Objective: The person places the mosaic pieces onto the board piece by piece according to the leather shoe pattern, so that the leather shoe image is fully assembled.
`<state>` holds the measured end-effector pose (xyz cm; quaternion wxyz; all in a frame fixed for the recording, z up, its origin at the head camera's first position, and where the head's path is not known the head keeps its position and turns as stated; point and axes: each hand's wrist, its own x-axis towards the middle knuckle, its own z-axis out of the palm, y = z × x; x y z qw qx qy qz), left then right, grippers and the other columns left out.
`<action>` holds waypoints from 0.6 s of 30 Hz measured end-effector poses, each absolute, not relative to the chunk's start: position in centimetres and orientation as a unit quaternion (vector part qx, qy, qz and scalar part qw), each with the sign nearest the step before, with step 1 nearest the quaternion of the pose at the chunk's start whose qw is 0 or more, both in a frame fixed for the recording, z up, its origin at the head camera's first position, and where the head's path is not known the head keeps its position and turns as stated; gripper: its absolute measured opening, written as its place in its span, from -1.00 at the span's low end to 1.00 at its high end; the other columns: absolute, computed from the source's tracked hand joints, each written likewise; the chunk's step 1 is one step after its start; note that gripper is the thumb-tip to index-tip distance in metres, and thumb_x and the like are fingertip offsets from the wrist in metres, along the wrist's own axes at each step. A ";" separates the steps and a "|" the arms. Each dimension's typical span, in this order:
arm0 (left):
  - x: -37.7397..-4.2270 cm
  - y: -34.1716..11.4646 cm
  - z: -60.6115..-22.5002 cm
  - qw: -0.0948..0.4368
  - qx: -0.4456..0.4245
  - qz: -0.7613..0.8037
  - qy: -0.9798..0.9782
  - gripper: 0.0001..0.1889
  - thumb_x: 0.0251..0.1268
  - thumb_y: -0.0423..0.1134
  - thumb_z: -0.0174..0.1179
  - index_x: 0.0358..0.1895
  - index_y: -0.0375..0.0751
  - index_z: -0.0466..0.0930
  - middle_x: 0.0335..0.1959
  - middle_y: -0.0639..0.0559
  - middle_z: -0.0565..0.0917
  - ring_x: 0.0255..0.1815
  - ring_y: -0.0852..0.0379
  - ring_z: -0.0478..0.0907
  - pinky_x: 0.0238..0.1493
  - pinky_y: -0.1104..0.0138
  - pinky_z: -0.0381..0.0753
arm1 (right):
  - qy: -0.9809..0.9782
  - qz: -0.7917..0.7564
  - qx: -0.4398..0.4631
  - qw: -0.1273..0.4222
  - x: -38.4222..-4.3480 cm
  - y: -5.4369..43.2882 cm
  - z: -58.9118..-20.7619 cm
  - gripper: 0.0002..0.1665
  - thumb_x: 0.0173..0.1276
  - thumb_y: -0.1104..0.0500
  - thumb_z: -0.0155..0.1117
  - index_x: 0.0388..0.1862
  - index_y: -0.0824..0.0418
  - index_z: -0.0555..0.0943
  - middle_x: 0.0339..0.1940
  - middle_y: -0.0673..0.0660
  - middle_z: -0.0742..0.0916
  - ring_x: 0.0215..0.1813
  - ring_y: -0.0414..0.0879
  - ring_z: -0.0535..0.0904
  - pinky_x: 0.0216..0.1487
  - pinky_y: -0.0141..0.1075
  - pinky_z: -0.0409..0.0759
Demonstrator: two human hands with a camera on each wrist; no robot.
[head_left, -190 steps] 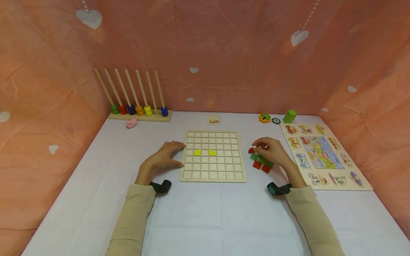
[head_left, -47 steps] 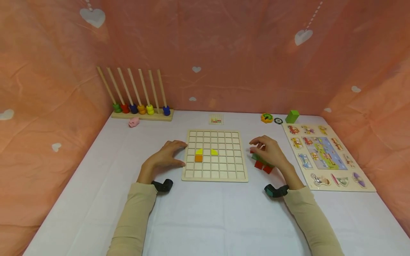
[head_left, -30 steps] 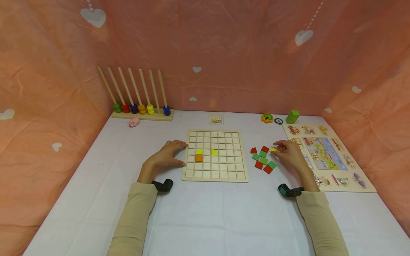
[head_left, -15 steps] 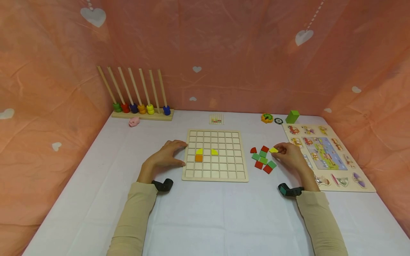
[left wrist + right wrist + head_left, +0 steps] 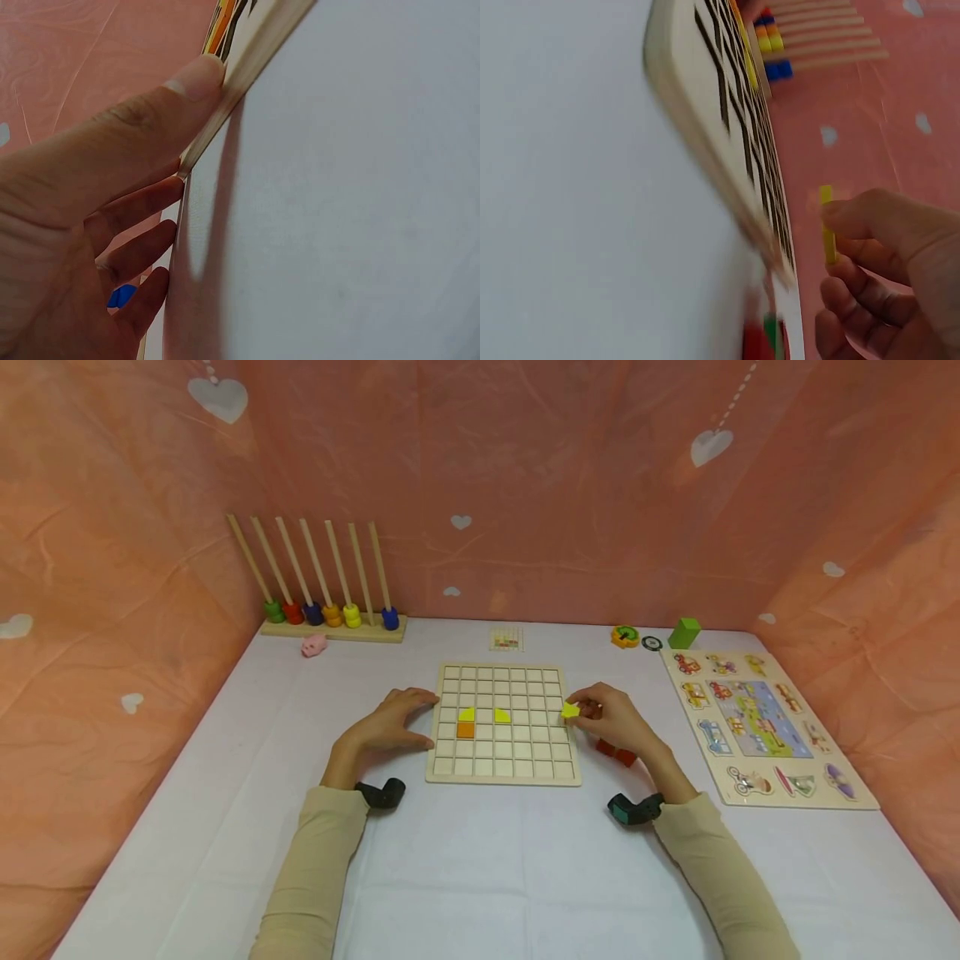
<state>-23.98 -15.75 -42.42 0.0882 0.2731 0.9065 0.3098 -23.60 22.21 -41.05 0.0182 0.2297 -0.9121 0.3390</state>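
At the tabletop's (image 5: 465, 868) back-left corner stands a peg rack (image 5: 337, 634) with coloured beads (image 5: 332, 616), a pink pig (image 5: 313, 646) just in front. Near the back-right corner sit an orange-and-green toy (image 5: 625, 637), a dark disc (image 5: 652, 643) and a green block (image 5: 684, 634). A picture puzzle board (image 5: 765, 722) lies along the right edge.

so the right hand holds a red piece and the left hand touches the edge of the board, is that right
The colour is wrong: the right hand holds a yellow piece, as the head view shows. The left hand does touch the edge of the board.
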 end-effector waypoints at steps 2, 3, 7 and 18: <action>-24.0 -15.7 -42.3 0.088 0.273 0.310 0.906 -0.25 -0.03 -0.19 0.41 0.27 -0.36 0.33 0.30 -0.24 0.33 0.28 -0.18 0.18 0.32 -0.02 0.14 | -0.904 0.343 0.254 0.007 -23.6 20.8 -41.0 -0.68 0.10 0.27 0.40 -0.14 0.33 0.63 -0.36 0.12 0.59 -0.33 -0.08 0.45 -0.34 -0.36 0.45; -24.0 -15.7 -42.3 0.089 0.272 0.311 0.906 -0.25 -0.03 -0.19 0.41 0.27 -0.36 0.33 0.30 -0.24 0.33 0.28 -0.19 0.17 0.32 -0.02 0.13 | -0.901 0.344 0.266 0.003 -23.6 20.1 -41.0 -0.69 0.10 0.28 0.40 -0.14 0.32 0.63 -0.36 0.11 0.59 -0.33 -0.09 0.44 -0.34 -0.36 0.45; -23.9 -15.7 -42.2 0.087 0.271 0.308 0.908 -0.25 -0.04 -0.19 0.42 0.26 -0.36 0.34 0.29 -0.24 0.33 0.28 -0.19 0.18 0.32 -0.02 0.12 | -0.888 0.348 0.301 -0.007 -23.7 17.4 -41.3 -0.69 0.10 0.26 0.41 -0.15 0.29 0.63 -0.37 0.08 0.60 -0.33 -0.12 0.44 -0.32 -0.37 0.46; -23.9 -16.0 -42.5 0.069 0.291 0.324 0.898 -0.27 -0.01 -0.06 0.40 0.23 -0.34 0.37 0.25 -0.24 0.37 0.21 -0.19 0.21 0.28 -0.02 0.18 | -0.868 0.345 0.356 -0.021 -23.6 12.3 -42.3 -0.79 0.13 0.23 0.38 -0.23 0.22 0.61 -0.30 0.03 0.63 -0.28 -0.15 0.48 -0.23 -0.35 0.48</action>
